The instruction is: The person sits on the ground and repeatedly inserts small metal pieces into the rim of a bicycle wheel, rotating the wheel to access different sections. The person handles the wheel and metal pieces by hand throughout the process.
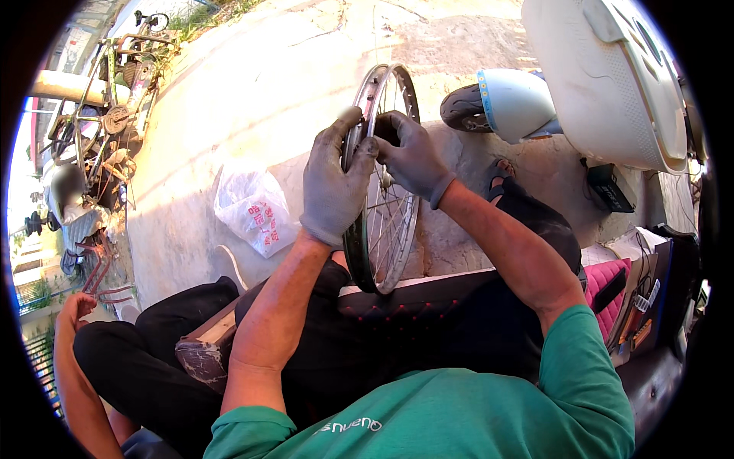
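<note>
A spoked bicycle wheel (356,252) stands upright on edge in front of me, between my legs, its silver rim showing along the far and near curves. A dark band runs down its left side; whether this is tyre or rim I cannot tell. Both my hands wear grey, dirt-stained gloves. My left hand (334,187) is closed round the left side of the rim, thumb toward the middle. Across from it, my right hand (417,159) has its fingers bent against the rim's right side. The two thumbs almost meet; anything small between the fingertips is hidden.
A white plastic bag (256,210) lies on the concrete to the left. A pale scooter (520,103) stands at the far right, near a dark box (610,188). Old bicycle parts (115,118) are piled far left. Another person's knee (115,352) is close on my left.
</note>
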Demonstrator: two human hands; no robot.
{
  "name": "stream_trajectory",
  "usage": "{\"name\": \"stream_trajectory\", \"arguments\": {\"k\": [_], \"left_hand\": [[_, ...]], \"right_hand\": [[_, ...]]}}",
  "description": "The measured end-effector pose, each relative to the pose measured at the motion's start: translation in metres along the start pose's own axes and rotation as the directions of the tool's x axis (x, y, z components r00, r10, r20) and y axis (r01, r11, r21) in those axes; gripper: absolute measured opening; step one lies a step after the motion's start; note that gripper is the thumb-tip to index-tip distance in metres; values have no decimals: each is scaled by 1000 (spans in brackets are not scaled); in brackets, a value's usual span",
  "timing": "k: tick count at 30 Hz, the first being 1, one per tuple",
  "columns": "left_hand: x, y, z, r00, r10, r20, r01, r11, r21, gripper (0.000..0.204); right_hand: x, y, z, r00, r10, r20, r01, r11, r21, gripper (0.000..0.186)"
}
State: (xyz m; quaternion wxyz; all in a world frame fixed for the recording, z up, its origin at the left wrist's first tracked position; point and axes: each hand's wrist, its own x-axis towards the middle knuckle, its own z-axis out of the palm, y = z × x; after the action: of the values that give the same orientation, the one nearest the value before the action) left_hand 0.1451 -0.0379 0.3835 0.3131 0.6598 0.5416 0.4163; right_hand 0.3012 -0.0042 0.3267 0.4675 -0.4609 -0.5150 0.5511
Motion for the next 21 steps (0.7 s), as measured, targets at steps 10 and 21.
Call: {"name": "stream_trajectory", "arguments": {"k": [10, 21], "left_hand": [[-3, 2, 6, 994, 107, -4, -105, 981, 161, 51], [-3, 0, 7, 984, 181, 3, -175, 949, 261, 52]], "right_hand": [[5, -9, 1, 958, -181, -222, 78, 911, -406, 40], [17, -14, -5, 883, -449, -136, 175, 584, -793, 74]]}}
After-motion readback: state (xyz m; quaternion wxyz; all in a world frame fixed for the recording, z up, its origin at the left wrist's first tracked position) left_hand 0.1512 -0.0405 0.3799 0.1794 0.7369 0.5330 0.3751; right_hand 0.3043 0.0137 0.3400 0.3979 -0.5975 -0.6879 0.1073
